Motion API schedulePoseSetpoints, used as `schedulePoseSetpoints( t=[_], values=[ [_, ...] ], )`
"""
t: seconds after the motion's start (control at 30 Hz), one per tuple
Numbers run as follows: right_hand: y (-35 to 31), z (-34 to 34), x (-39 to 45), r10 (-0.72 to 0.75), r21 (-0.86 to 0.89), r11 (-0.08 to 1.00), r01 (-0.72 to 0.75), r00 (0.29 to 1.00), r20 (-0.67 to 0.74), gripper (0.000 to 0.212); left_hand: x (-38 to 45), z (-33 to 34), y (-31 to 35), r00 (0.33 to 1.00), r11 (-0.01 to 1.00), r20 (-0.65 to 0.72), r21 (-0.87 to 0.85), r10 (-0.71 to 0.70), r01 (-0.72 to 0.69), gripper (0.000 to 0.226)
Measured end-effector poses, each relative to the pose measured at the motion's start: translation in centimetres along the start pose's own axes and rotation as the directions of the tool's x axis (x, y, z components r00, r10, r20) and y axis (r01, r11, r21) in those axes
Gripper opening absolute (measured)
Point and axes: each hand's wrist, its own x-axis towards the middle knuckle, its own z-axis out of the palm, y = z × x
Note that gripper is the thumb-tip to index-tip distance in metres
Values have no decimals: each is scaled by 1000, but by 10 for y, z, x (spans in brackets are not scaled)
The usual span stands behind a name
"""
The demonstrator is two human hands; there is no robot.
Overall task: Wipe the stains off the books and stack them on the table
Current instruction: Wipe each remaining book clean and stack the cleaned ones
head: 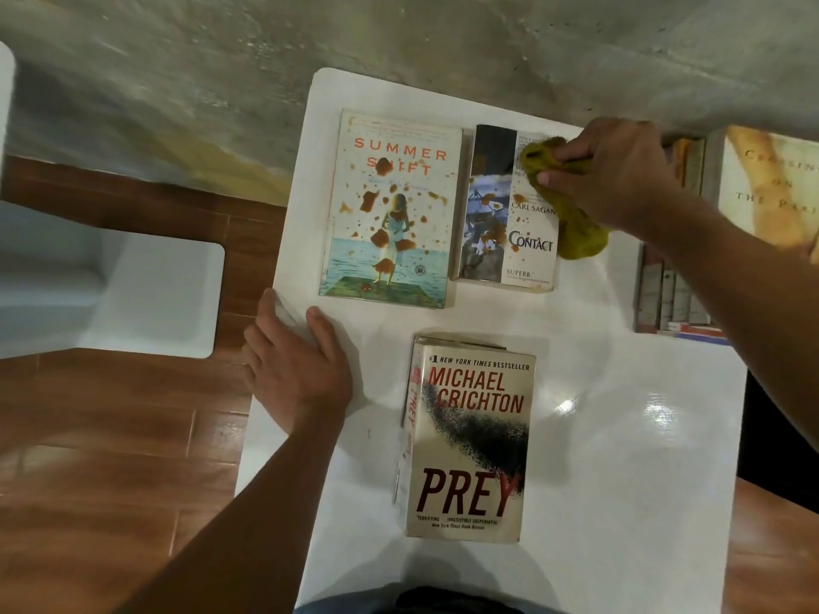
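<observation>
Your right hand, arm reaching to one o'clock, curls its grip around a bunched olive-green cloth pressed on the stained Contact paperback. Your left hand lies flat, fingers relaxed, on the white bench at nine o'clock.

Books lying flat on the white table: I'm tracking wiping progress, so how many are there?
3. Summer Shift far left, stained; Contact beside it, under the cloth; Prey nearest. Another book may lie hidden beneath Prey.
</observation>
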Motion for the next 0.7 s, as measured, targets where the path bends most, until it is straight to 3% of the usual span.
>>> schedulePoseSetpoints(
  t=[0.17, 0.27, 0.33, 0.4, 0.57, 0.7],
  values=[
    [0, 6, 1, 20, 65, 998, -20, 1000, -1, 41, -7, -12, 0, 978, 955, -204, -279, 39, -97, 51],
    [3, 4, 1, 26, 80, 996, -27, 1000, 14, 40, -12, -22, 26, 898, 901, -271, -172, 345, -398, 31],
    [4, 2, 1, 19, 86, 996, -20, 1000, 7, 39, -10, -28, 58, 841, 833, -148, -130, 520, -538, 24],
    [3, 2, 0, 18, 93, 995, -19, 1000, 12, 39, -8, -34, 94, 814, 812, 49, -133, 578, -569, 27],
    [5, 6, -3, -16, 113, 993, 18, 1000, -11, 33, -6, -22, 147, 748, 769, 379, 131, 545, -626, 71],
    [4, 7, -2, 10, 161, 987, -7, 1000, -18, 33, 1, -8, 157, 731, 714, 438, 243, 524, -657, 81]
  ],
)
